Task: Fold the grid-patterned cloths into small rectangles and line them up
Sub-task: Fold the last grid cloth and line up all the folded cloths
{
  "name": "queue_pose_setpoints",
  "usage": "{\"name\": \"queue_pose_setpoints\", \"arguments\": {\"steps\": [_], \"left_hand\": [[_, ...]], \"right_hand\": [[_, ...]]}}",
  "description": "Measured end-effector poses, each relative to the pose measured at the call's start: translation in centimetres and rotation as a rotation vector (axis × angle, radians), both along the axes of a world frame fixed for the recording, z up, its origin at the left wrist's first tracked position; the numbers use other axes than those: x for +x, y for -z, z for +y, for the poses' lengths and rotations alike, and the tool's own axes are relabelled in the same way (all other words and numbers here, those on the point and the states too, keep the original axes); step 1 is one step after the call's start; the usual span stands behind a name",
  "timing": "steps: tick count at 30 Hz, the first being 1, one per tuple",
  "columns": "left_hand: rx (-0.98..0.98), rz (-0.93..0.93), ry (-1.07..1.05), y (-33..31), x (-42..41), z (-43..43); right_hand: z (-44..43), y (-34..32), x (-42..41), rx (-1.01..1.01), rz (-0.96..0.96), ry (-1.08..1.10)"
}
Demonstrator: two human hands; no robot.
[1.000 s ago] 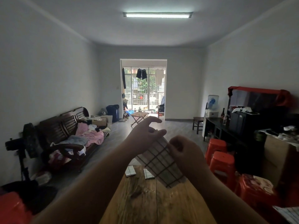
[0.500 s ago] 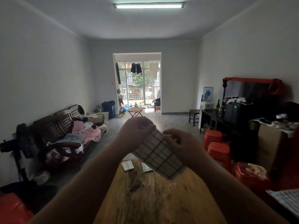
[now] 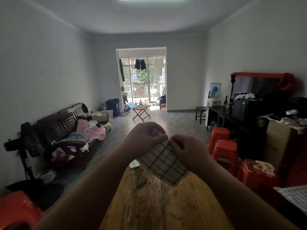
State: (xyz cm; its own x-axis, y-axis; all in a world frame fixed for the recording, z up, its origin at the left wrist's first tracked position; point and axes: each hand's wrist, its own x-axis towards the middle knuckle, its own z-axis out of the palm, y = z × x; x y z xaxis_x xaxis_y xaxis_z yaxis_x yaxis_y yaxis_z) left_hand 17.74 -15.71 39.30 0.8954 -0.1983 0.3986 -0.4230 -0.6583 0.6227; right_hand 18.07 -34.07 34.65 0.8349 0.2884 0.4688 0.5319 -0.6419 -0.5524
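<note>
Holding a grid-patterned cloth (image 3: 163,161) up above the far end of the wooden worktop (image 3: 149,201), both hands meet at its top edge. The left hand (image 3: 144,138) has its fingers (image 3: 158,137) curled tight around the upper left corner, and the right hand (image 3: 184,149) pinches the fabric just beside it, so the two hands nearly touch. The cloth hangs down from them in the air, its lowest corner pointing at the boards; whether that corner touches the wood is hard to judge from this angle.

Much of the cloth's top edge is buried inside the two grips, so how many layers are held there cannot be made out. A small folded cloth (image 3: 134,164) lies at the far left corner of the worktop, partly covered by the left forearm and the hanging cloth. Anything lying behind the hanging cloth is hidden. At the lower right, another grid cloth (image 3: 292,195) is cut off by the frame edge, so its full shape is unknown. The near end of the worktop runs out of the bottom of the view.

Red plastic stools (image 3: 224,146) stand to the right of the worktop, one carrying what may be a printed cover, too blurred to read. The water dispenser (image 3: 215,95) by the right wall shows a blue mark on its bottle, but no lettering is legible. No other writing can be read.
</note>
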Motion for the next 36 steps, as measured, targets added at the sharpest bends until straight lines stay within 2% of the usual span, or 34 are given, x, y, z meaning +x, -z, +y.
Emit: {"name": "queue_pose_setpoints", "arguments": {"steps": [2,9,14,19,24,28,31,34,36], "left_hand": [[0.013,0.024,-0.02,-0.1,-0.3,0.0],[-0.203,0.105,-0.067,-0.5,-0.7,1.5],[-0.278,0.102,-0.122,-0.6,-0.9,3.7],[-0.23,-0.008,-0.153,-0.7,-1.4,4.3],[-0.12,0.062,-0.079,-0.7,-2.4,3.3],[-0.096,0.071,-0.035,0.4,-2.7,2.3],[-0.067,0.047,-0.044,1.6,-2.5,1.9],[0.067,-0.085,-0.101,2.8,-2.2,1.9],[0.25,-0.164,-0.06,3.1,-2.4,1.6]], "right_hand": [[0.1,-0.1,-0.2,-0.002,-0.017,-0.002],[-1.0,0.4,-0.9,0.042,-0.003,0.0],[-3.6,2.4,-0.9,0.074,0.042,0.034],[-4.6,3.7,-0.6,0.051,0.022,0.123],[-2.1,3.1,-1.3,0.068,-0.105,0.083],[0.5,2.8,-1.9,0.068,-0.005,-0.053],[1.0,3.2,-1.6,0.051,0.015,-0.018],[0.7,3.5,-1.5,-0.015,0.055,-0.015],[0.7,3.4,-1.5,-0.043,0.093,-0.022]]}}
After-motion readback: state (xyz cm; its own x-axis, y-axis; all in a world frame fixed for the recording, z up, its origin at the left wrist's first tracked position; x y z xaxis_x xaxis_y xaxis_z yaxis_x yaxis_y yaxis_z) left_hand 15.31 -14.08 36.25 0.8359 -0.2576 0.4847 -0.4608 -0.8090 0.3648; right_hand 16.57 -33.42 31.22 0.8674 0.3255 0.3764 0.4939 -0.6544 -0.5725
